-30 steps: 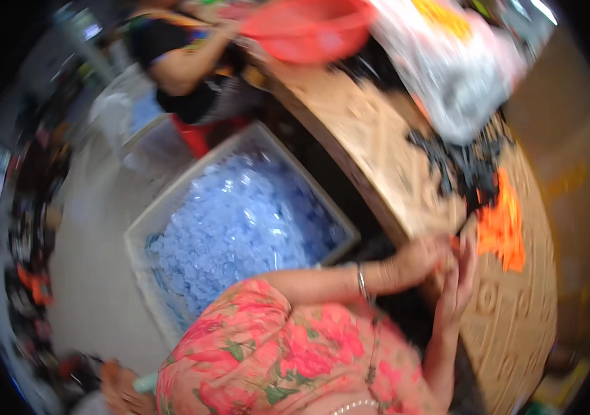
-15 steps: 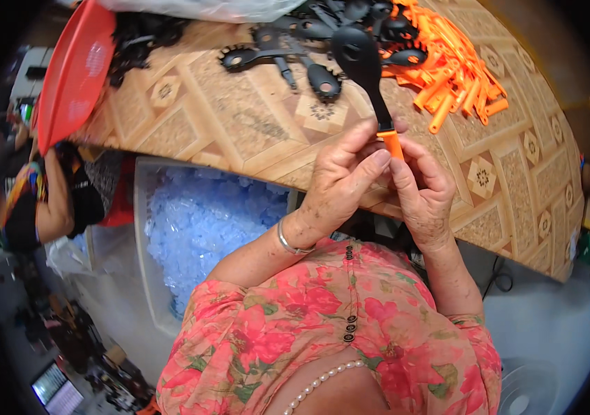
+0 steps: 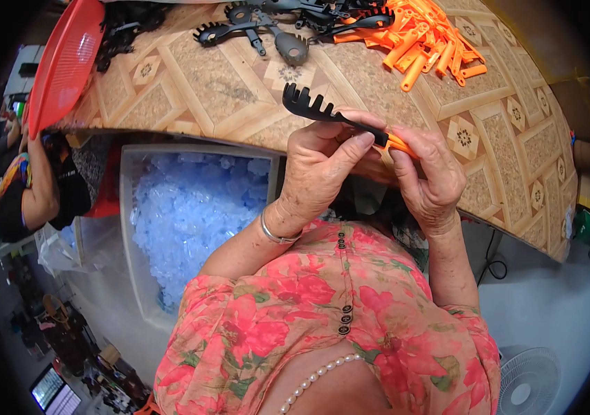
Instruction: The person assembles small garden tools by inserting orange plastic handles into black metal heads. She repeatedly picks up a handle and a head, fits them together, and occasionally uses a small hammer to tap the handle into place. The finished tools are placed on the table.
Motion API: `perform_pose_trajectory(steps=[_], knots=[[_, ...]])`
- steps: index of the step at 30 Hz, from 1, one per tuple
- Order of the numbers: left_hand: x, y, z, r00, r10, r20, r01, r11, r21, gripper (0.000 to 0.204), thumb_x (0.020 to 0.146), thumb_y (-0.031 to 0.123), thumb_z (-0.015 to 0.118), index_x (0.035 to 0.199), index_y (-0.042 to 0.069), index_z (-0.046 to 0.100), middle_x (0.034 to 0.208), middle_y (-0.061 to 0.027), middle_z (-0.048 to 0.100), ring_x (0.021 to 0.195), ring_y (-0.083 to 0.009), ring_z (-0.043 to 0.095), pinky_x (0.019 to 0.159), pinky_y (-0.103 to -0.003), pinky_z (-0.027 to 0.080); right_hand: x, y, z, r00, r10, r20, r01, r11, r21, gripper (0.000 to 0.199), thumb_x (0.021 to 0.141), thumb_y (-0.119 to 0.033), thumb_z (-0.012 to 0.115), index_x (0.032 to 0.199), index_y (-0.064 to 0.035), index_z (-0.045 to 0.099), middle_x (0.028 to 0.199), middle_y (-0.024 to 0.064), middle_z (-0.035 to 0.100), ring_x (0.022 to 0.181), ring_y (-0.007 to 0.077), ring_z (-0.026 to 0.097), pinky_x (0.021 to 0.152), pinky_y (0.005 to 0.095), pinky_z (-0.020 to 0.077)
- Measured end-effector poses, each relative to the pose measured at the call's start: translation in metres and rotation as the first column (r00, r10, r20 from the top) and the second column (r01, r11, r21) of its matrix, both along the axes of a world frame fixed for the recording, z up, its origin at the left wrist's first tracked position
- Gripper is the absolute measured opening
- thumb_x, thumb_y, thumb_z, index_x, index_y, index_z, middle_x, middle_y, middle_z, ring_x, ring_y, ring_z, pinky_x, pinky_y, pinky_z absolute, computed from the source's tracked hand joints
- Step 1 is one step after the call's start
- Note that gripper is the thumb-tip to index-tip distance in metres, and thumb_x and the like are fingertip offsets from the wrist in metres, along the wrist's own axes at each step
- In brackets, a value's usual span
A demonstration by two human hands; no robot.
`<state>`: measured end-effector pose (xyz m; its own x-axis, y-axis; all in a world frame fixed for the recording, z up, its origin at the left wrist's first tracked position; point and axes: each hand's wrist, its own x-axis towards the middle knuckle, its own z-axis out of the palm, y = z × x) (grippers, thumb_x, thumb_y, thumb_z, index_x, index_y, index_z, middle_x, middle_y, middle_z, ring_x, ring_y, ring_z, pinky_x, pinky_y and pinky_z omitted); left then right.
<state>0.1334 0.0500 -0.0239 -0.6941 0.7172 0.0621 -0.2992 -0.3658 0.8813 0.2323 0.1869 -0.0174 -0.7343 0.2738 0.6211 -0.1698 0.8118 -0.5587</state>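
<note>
The left hand (image 3: 317,167) is closed on the stem of a black pronged utensil head (image 3: 302,105), thumb laid near its lower end. The right hand (image 3: 433,173) is closed on an orange handle (image 3: 398,143), which meets that stem end; whether the two are fully seated cannot be told, as fingers cover part of the handle. The held piece is up in the air at the near edge of the patterned table (image 3: 239,104), head toward the left. On the tabletop, a heap of orange handles (image 3: 416,52) lies beyond the hands, with loose black utensil heads (image 3: 285,43) just to its left. A red basin (image 3: 66,66) is at the left. Beside the table, a pale crate (image 3: 127,200) holds bluish translucent pieces (image 3: 198,207)
</note>
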Motion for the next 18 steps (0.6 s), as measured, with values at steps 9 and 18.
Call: perform_pose_trajectory(steps=[9,18], knots=[[0.051,0.019,0.009,0.995,-0.027,-0.099,0.021,0.998,-0.065,0.014,0.089,0.0,0.058,0.102,-0.002,0.063,0.098,-0.0066,0.065,0.081,-0.0104,0.062,0.071,-0.023,0.052,0.056,0.005,-0.001,0.999,0.025,-0.039,-0.037,0.931,-0.362,0.013,0.086,-0.006,0.064,0.098,-0.0014,0.063,0.081,0.0051,0.062,0.064,0.008,0.057,0.055,0.0221,0.0455],[0.088,0.053,0.011,0.947,-0.187,-0.261,0.108,0.951,-0.288,0.011,0.087,0.007,0.064,0.094,-0.002,0.066,0.077,-0.0035,0.065,0.068,-0.0061,0.058,0.062,-0.019,0.047,0.113,0.019,-0.011,0.995,0.102,-0.002,-0.043,0.407,-0.912,0.013,0.094,-0.016,0.056,0.091,-0.0031,0.057,0.074,-0.0006,0.056,0.058,0.0022,0.046,0.049,0.0171,0.0383]])
